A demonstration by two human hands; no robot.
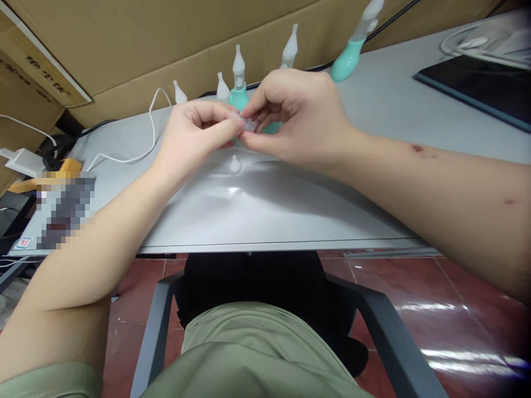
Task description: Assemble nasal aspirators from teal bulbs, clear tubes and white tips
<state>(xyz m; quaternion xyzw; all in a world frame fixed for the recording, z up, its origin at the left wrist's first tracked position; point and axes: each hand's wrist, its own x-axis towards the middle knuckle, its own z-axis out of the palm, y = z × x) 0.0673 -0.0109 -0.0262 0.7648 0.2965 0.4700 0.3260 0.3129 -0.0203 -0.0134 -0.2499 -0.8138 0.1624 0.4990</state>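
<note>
Above the desk, my left hand (199,126) and my right hand (296,119) meet, both pinching a small clear plastic piece (248,125) between thumbs and fingers. Part of that piece is hidden by the fingertips. On the desk just below them lies a small white nozzle tip (235,163). Behind my hands stands a nasal aspirator (238,99) with a teal bulb and white tip. A second aspirator (290,48) is mostly covered by my right hand. Two loose white tips, a left one (179,93) and a right one (223,88), show behind my left hand.
Another teal aspirator (348,58) leans at the back right. A dark tablet-like slab (481,88) lies far right beside a clear bag. A cardboard wall (157,44) bounds the desk (265,221). At left are a white cable (124,160) and an orange power strip (68,168).
</note>
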